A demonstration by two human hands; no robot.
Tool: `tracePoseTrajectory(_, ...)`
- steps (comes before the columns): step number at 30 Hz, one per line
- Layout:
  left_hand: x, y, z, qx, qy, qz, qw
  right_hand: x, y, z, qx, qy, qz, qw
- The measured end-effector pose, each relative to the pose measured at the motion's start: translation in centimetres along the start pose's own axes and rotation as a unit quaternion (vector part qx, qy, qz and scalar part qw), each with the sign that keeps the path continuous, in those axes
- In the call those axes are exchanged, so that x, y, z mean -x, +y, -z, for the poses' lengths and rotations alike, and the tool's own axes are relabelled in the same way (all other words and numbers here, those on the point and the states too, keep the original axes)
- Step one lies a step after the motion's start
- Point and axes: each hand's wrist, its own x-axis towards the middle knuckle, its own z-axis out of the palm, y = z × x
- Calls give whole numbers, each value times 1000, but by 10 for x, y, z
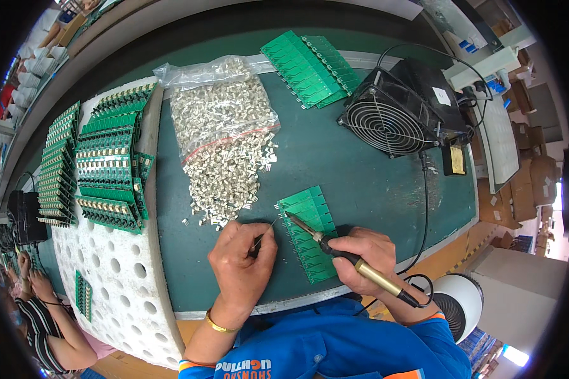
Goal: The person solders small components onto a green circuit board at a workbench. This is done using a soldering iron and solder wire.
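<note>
Had the board (pixel 311 237) flat, right of the connectors (pixel 221 184), likely for easy reach. Gripped the iron (pixel 368 270) pen-like in the right hand (pixel 374 248), presumably for control, with tip at the board's left edge. Pinched wire (pixel 274 222) in the left hand (pixel 239 260), near that tip, probably for steering.

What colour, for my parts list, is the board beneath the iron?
The board is green; see the head view.
</note>
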Motion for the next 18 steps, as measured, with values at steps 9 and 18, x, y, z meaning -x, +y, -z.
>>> tracePoseTrajectory(9,-1,1,-1,-13,-4,-7,1000,-3,-3,3,-12,-10,-39,999)
tracePoseTrajectory(18,1,2,-5,-16,8,-16,1000,-2,2,-2,-8,12,-7,1000)
